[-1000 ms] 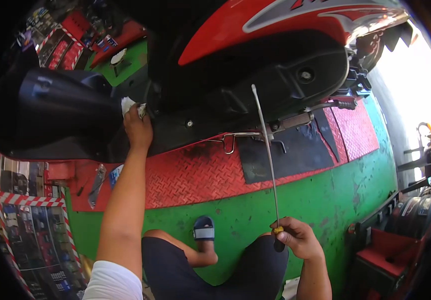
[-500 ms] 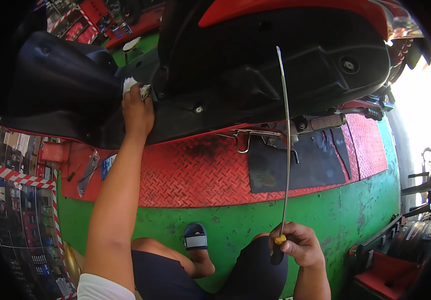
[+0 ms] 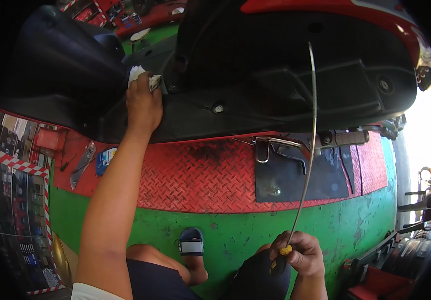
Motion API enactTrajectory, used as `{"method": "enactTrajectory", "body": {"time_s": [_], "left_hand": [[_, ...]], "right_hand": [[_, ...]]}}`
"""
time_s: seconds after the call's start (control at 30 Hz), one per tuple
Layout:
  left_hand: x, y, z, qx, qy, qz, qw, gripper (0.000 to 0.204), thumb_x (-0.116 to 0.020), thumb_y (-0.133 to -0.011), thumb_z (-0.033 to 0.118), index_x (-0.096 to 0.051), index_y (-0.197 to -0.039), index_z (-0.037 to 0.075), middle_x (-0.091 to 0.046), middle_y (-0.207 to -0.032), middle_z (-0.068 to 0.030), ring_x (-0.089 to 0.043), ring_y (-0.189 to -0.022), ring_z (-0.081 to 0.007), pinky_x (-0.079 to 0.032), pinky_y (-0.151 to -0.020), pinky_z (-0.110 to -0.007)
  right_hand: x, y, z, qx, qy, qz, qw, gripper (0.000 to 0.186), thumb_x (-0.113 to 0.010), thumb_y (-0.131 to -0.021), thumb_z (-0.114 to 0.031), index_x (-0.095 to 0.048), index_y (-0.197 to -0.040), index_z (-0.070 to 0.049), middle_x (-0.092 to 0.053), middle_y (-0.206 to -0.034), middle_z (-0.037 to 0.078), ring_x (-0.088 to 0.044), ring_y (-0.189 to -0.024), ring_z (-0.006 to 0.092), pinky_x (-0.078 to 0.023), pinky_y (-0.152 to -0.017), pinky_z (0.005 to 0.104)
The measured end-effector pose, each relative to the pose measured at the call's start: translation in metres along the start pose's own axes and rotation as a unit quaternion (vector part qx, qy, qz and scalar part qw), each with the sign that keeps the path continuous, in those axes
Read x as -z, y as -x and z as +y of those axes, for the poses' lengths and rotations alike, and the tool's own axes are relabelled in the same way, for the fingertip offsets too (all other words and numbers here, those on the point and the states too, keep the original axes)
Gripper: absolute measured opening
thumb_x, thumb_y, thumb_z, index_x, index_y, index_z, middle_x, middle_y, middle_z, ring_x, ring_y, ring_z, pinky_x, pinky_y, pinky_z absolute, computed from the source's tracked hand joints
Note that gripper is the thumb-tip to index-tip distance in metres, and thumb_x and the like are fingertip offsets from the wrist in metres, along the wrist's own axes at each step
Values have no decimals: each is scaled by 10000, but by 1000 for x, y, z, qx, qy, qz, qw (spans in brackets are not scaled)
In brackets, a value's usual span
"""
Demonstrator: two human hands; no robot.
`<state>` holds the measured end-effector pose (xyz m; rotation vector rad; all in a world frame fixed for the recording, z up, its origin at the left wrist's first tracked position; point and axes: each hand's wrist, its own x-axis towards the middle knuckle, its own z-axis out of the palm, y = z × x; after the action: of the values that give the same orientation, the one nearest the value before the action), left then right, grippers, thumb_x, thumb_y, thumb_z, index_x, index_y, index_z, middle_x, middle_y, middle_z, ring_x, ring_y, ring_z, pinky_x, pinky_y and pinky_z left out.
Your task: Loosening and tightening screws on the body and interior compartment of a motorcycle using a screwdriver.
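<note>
Gripping a long screwdriver (image 3: pixel 315 100), the right hand (image 3: pixel 299 251) heads the list, at five o'clock from the middle of the person's view. Its fingers are closed about the black-and-yellow handle (image 3: pixel 285 250), close by the dark shorts (image 3: pixel 158 280). The thin metal shaft points away toward one o'clock; from here I cannot tell whether its tip touches the bodywork beyond.

Six o'clock: one foot in a dark sandal (image 3: pixel 191 245) with a pale strap, on a green floor (image 3: pixel 235 222), scuffed.

Four o'clock: red-and-black equipment (image 3: pixel 383 286), partly in shadow.

Next out: one red platform (image 3: pixel 195 185) of patterned plate, darkly stained near the scooter. On it, toward four, a black mat (image 3: pixel 285 187); toward nine, a blue pack (image 3: pixel 106 161) beside a clear plastic bag (image 3: pixel 81 165), and a red box (image 3: pixel 50 139) past them.

Ten o'clock: the left hand (image 3: pixel 144 105), arm outstretched, fingers closed on a crumpled white wad (image 3: pixel 136 72), held at the scooter's black bodywork (image 3: pixel 255 95), which spans ten to two. One silver bolt head (image 3: pixel 218 109) near twelve.

Farther, at one: a red panel (image 3: pixel 325 7).

Farthest, at eleven: a pale round-topped stand (image 3: pixel 140 35).
</note>
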<state>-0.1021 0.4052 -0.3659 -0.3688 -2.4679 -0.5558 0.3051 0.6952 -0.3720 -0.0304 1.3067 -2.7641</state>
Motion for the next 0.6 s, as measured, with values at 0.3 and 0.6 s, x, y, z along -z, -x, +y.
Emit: {"method": "enactTrajectory", "body": {"time_s": [0.3, 0.6], "left_hand": [[-3, 1, 5, 11, -2, 9, 1000, 414, -582, -958, 157, -547, -1367, 99, -599, -1246, -248, -587, -1122, -473, -480, -959, -555], [2, -3, 4, 4, 24, -8, 1000, 414, -573, -958, 148, -545, -1367, 94, -602, -1253, -247, -589, -1114, -477, -478, -967, -555]], "right_hand": [[-6, -16, 8, -12, -22, -30, 999, 295, -769, -944, -76, -677, -1179, 77, -702, -1079, 247, -706, -909, 349, -573, -827, 440], [-16, -24, 15, -1, -48, -24, 999, 274, -772, -941, -83, -690, -1153, 71, -703, -1063, 261, -715, -923, 375, -576, -838, 470]]}}
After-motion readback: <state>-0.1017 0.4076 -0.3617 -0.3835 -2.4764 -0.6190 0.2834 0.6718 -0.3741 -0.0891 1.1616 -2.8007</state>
